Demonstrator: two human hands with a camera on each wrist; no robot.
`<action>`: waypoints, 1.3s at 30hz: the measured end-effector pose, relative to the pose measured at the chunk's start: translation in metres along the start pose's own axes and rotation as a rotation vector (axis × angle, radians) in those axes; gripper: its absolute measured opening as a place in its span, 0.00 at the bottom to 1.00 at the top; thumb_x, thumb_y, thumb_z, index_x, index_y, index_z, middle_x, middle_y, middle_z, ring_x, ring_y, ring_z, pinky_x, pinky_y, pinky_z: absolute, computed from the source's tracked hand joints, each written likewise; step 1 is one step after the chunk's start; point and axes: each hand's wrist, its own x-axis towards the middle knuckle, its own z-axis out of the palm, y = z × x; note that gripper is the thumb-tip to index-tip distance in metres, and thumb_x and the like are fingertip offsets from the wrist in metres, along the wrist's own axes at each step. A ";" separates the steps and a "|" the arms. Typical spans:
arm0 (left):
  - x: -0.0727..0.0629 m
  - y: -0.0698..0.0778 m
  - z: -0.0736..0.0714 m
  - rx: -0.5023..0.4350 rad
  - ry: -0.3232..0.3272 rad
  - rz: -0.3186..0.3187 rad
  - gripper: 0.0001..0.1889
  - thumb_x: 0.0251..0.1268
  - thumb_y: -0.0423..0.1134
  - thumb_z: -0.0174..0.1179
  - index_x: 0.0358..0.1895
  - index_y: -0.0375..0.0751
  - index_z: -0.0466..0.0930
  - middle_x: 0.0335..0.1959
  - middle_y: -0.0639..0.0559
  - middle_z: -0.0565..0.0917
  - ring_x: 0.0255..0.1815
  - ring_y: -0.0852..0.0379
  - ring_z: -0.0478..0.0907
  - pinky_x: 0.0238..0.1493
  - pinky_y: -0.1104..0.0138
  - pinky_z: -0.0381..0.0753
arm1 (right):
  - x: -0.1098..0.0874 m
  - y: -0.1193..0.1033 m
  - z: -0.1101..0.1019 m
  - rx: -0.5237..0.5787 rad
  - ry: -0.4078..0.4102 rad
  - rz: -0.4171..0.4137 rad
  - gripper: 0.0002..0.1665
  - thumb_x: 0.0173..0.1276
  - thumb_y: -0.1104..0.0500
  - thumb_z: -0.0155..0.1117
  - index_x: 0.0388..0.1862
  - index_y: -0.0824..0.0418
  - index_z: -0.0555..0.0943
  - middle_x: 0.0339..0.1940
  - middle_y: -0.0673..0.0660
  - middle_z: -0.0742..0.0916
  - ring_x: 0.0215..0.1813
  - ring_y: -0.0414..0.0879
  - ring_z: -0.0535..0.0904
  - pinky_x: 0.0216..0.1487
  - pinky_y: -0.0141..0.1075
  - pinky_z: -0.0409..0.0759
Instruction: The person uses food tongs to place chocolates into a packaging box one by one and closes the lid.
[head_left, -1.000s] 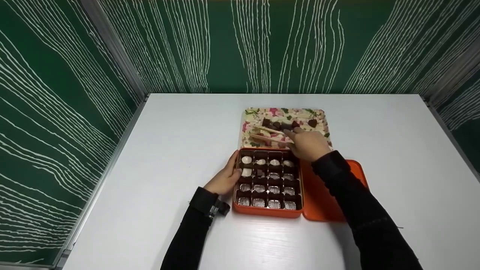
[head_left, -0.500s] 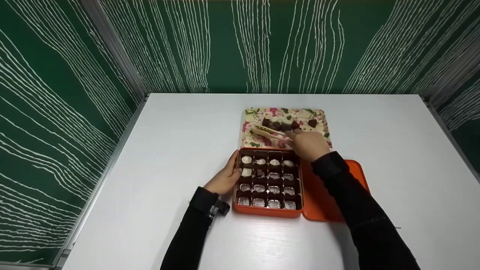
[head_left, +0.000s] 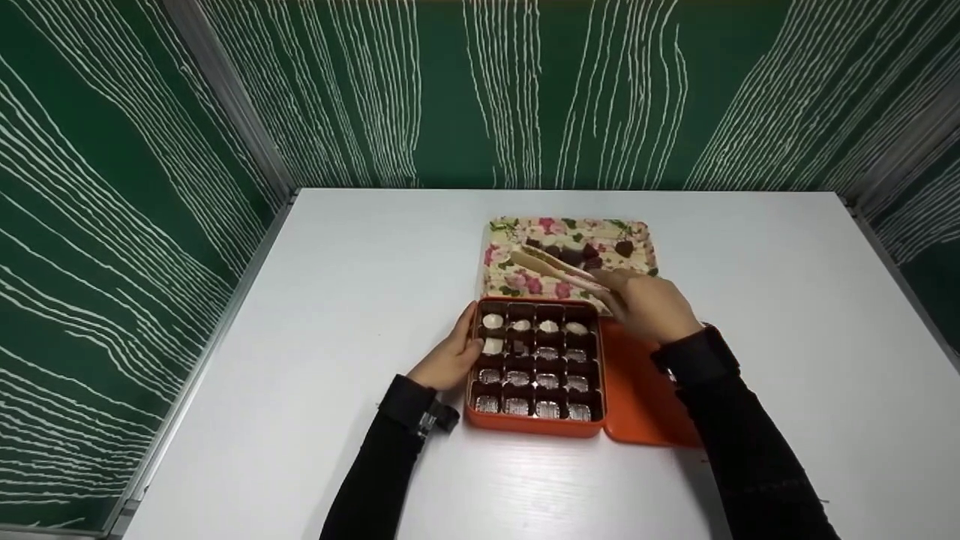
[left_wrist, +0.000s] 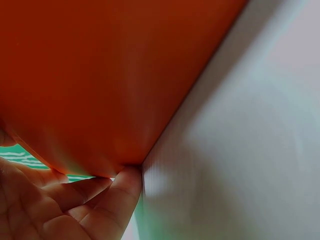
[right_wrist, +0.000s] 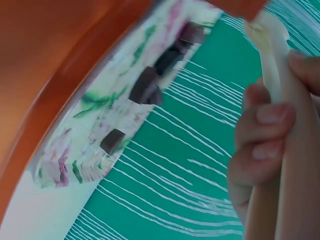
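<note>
An orange chocolate box [head_left: 534, 427] with a dark divided insert stands at the table's middle. White chocolates fill its far row; a white square [head_left: 493, 346] and a dark piece [head_left: 519, 348] sit in the second. My left hand [head_left: 448, 355] holds the box's left side, thumb at the rim; the left wrist view shows its fingertips against the orange wall [left_wrist: 110, 85]. My right hand [head_left: 651, 301] grips pale tongs [head_left: 559, 271] over the tray, their tips close together. Something yellowish shows at the tips in the right wrist view, but I cannot tell what.
Behind the box lies a floral tray [head_left: 511, 226] bearing several dark chocolates [head_left: 571, 253] and a heart-shaped one [head_left: 624, 248]. The orange lid [head_left: 645, 405] rests right of the box, partly under my right arm. Green patterned panels [head_left: 450, 90] stand around the table.
The tongs' tips have come together, and my right hand has drawn back toward the right, lifting the tongs. My left hand and the box have stayed in place.
</note>
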 end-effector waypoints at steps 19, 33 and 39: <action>-0.003 -0.003 0.001 0.003 0.020 -0.013 0.36 0.83 0.36 0.41 0.83 0.34 0.33 0.82 0.29 0.47 0.79 0.33 0.54 0.80 0.50 0.53 | -0.074 -0.013 -0.051 0.149 -0.067 -0.092 0.20 0.72 0.62 0.68 0.62 0.58 0.85 0.45 0.52 0.90 0.33 0.40 0.76 0.36 0.37 0.73; 0.000 0.000 0.001 0.007 0.018 -0.011 0.37 0.82 0.34 0.42 0.83 0.33 0.33 0.82 0.28 0.46 0.80 0.33 0.53 0.81 0.50 0.51 | -0.100 -0.011 -0.057 0.089 -0.179 -0.052 0.18 0.69 0.64 0.71 0.57 0.61 0.87 0.44 0.53 0.90 0.35 0.38 0.82 0.35 0.37 0.81; 0.000 0.000 0.001 0.011 0.014 -0.018 0.36 0.82 0.36 0.42 0.83 0.34 0.33 0.82 0.29 0.47 0.80 0.33 0.53 0.80 0.49 0.52 | -0.099 -0.012 -0.057 0.112 -0.209 -0.026 0.20 0.69 0.63 0.71 0.59 0.62 0.86 0.41 0.50 0.89 0.31 0.34 0.72 0.30 0.33 0.72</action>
